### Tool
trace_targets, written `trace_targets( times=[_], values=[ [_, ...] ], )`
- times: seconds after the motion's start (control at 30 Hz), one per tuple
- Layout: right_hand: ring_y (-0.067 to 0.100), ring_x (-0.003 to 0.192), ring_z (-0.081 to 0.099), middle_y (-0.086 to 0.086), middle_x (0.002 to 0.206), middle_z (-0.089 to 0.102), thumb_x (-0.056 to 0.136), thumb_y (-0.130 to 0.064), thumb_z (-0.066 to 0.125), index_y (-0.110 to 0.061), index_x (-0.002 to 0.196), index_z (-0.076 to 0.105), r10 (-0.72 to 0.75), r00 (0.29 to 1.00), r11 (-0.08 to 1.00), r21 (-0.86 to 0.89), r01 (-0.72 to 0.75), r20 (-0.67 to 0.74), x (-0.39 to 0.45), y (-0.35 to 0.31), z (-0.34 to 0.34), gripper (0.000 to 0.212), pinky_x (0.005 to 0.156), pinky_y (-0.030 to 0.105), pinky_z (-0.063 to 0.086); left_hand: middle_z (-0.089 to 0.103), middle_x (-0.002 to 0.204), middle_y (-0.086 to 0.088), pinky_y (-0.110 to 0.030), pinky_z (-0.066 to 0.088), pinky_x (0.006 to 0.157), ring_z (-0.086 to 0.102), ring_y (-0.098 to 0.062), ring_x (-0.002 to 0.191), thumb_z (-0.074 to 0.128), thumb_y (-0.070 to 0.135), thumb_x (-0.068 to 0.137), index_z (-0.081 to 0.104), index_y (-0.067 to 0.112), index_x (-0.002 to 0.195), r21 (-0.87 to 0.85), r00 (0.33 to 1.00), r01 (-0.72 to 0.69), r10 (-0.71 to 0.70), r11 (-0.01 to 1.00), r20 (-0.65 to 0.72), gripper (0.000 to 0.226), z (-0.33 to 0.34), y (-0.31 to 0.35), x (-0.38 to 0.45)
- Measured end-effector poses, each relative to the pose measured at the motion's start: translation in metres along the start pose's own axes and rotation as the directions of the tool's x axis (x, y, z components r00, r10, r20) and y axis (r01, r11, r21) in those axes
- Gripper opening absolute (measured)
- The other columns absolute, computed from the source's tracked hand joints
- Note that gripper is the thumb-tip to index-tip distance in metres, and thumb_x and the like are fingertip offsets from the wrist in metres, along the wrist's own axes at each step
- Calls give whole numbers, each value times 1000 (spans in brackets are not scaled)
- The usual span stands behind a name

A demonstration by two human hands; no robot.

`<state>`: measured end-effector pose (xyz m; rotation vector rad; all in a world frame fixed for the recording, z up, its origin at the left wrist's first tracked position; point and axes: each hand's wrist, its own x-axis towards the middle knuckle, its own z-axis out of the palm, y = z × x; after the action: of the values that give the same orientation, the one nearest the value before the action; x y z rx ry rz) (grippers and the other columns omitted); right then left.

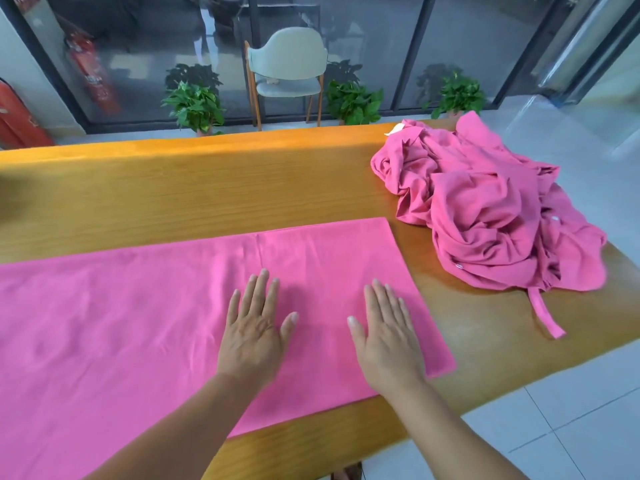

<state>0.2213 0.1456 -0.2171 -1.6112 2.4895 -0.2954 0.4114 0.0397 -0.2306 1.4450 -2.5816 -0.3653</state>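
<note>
Your flat pink cloth (121, 323) lies along the near edge of the bench (207, 188). Its long axis runs left to right; the left end is out of frame and the right end stops short of the bench's right end. Your left hand (256, 327) presses flat on it, fingers straight and spread, pointing at the far edge. Your right hand (384, 334) does the same just beside it, nearer the cloth's right edge, so that end looks like its job. The crumpled pink garment heap (485, 209) sits apart at the far right corner.

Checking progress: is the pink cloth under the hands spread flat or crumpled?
Spread flat: the pink cloth lies smooth, straight-edged, under the left hand and right hand.
</note>
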Motion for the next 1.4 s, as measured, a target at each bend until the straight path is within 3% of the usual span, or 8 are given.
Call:
trace_targets(
  times=[0.13, 0.33, 0.57, 0.7, 0.83, 1.03, 1.23, 1.4],
  values=[
    [4, 148, -19, -8, 164, -11, 102, -47, 10, -22, 158, -3, -159, 985, 985, 78, 154, 68, -12, -52, 18, 62, 120, 26, -16, -17, 161, 6, -35, -14, 119, -24, -9, 145, -8, 60, 92, -10, 25, 151, -15, 997, -59, 60, 998, 53, 69, 9, 10, -25],
    [8, 150, -16, -8, 164, -10, 87, -73, -10, -22, 159, -1, -44, 996, 996, -77, 50, 80, -29, 27, 16, 88, 121, 32, -11, -26, 156, 8, -36, -14, 120, -27, -9, 144, -18, 65, 83, -19, 26, 147, 78, 993, -67, 58, 995, 107, 75, 8, 12, -29],
    [9, 150, -18, -6, 164, -16, 79, -76, -15, -20, 158, -5, 26, 991, 996, -90, -14, 135, -39, 75, -1, 97, 122, 33, -10, -21, 160, 5, -33, -14, 119, -20, -13, 147, -7, 67, 87, -5, 24, 155, 73, 985, -43, 30, 996, 169, 81, 3, 15, -36],
    [16, 150, 11, 0, 162, 22, 96, -48, 39, -19, 145, 44, -126, 992, 991, 37, 126, 16, -47, 31, -11, 58, 123, 35, 13, 27, 153, 1, -32, 13, 119, 22, -19, 143, 13, 67, 84, 35, 23, 147, -106, 997, 64, -58, 992, 57, 80, -24, -6, -85],
    [9, 106, 43, -13, 111, 45, 80, -29, 58, -25, 105, 60, -539, 831, 839, 180, 514, 137, -65, -50, -13, 26, 94, 21, 36, 49, 117, 12, -32, 44, 97, 47, -10, 107, 40, 57, 81, 61, 23, 117, -90, 997, 77, -77, 993, 1, 54, -46, -59, -140],
    [15, 67, 54, -8, 74, 51, 49, -25, 66, -24, 66, 55, -669, 719, 728, -27, 685, 188, -59, -95, 2, 20, 58, 28, 49, 52, 109, 11, -27, 52, 84, 55, -10, 98, 56, 42, 72, 62, 27, 109, 52, 997, -75, 73, 996, 37, 40, -67, -111, -168],
    [17, 46, 52, -6, 52, 47, 49, -22, 65, -23, 53, 49, -553, 820, 806, -154, 571, 147, -40, -99, -1, 17, 44, 30, 48, 59, 93, 10, -27, 53, 65, 60, -13, 81, 43, 21, 65, 65, 24, 90, 133, 996, -91, 88, 987, 27, 34, -78, -158, -162],
    [15, 76, 57, -8, 76, 49, 87, -35, 47, -25, 81, 52, -321, 927, 939, -61, 338, 196, -16, -93, -20, 13, 69, 33, 39, 66, 88, 14, -28, 52, 69, 64, -11, 82, 51, 30, 81, 70, 28, 87, -86, 989, 96, -86, 992, 116, 20, -103, -192, -139]
  ],
)
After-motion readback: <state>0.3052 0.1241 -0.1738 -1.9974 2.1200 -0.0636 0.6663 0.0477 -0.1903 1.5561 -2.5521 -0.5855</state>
